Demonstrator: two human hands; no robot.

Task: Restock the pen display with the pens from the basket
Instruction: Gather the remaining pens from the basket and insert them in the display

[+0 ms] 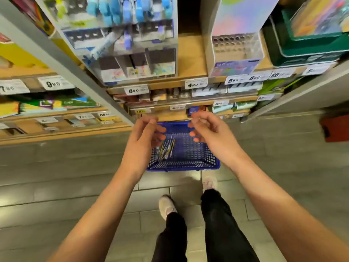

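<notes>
Head view: the left hand (143, 137) and right hand (209, 131) hover over the blue basket (183, 168) on the floor, fingers loosely curled and released, grasping nothing. Pens (167, 148) lie in the basket's left part, just beside the left fingertips. A clear pen display (234, 46) stands on the far shelf.

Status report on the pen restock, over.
Left hand and right hand empty, loosely curled above basket. Pens lying in basket. Nothing blocks pen display.

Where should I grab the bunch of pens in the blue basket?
Pinch the pens around the bundle's middle, coming down from above: they lie roughly parallel on the floor of the basket near its left wall, closest to the left hand.
</notes>
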